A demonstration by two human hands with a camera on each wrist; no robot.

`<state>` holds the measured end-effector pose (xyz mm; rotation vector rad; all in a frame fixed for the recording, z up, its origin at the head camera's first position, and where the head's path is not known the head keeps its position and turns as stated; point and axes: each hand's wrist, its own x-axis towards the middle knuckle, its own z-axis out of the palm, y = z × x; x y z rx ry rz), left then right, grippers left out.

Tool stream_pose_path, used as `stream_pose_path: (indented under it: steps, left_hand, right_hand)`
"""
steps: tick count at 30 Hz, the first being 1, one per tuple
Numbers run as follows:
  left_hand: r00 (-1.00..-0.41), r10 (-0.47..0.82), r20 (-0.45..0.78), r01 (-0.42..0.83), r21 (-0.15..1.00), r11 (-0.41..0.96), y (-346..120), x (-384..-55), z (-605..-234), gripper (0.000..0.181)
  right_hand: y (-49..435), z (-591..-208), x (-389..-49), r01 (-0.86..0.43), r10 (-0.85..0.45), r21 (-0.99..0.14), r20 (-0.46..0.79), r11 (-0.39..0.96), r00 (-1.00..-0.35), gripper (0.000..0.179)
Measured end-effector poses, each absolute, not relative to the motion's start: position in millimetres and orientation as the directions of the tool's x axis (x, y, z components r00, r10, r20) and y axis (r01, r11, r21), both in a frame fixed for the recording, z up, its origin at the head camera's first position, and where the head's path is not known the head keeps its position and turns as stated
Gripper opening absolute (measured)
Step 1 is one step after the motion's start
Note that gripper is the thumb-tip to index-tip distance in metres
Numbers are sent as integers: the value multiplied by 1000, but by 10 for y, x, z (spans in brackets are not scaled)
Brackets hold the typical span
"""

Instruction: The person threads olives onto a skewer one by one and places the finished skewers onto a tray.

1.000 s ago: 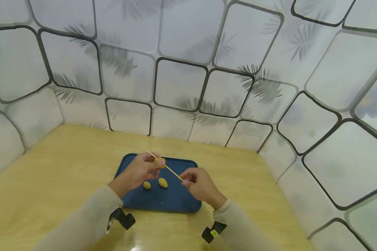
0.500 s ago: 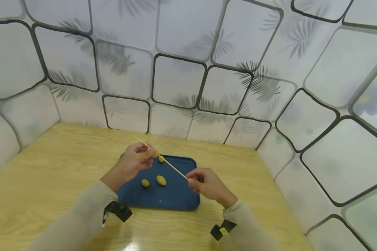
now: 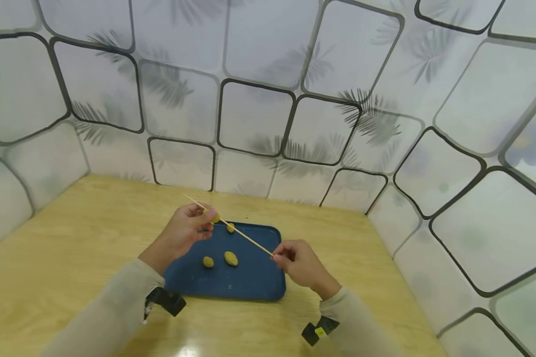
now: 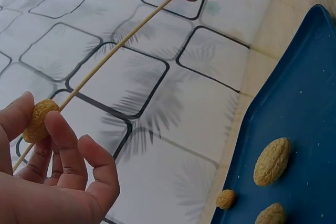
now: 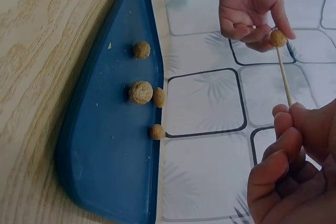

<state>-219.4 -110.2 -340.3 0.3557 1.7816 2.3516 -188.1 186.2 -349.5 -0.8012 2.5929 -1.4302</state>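
My left hand (image 3: 181,232) pinches a yellow-brown, wrinkled oval piece (image 4: 40,123), like a dried fruit, between thumb and fingers. A thin wooden skewer (image 4: 115,49) appears to run through this piece, and its far tip sticks out beyond the hand. At the other end my right hand (image 3: 300,264) pinches the skewer between thumb and fingertips. Both hands hold it slanted in the air above the blue tray (image 3: 259,280). Similar wrinkled pieces lie on the tray: a larger one (image 3: 231,258), a smaller one (image 3: 208,262) beside it, and another (image 3: 230,228) near the back rim.
The tray lies on a light wooden table (image 3: 116,218). Behind the table and at its sides stand walls (image 3: 250,119) with a pattern of rounded squares and leaves. Small crumbs dot the tray. Each wrist wears a black camera (image 3: 174,303).
The hands have drawn apart: the left moved left and slightly up with the piece, the right moved right. A longer stretch of skewer shows between them, and the back piece on the tray is uncovered.
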Motion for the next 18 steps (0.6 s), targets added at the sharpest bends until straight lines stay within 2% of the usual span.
stream_pose_path:
  steps: [11,18]
  left_hand:
    - [-952,295,80,-8,958,-286,-1124,-2196,-3399,7]
    - [-948,311,71,-23,958,-286,-1119,-2175,-3420,12]
  right_hand:
    - [1779,-3408,-1840,-376,-395,-778,180,503,-901,16]
    - [1725,-3397,-1822,-381,-393,-773,185,507,-901,15]
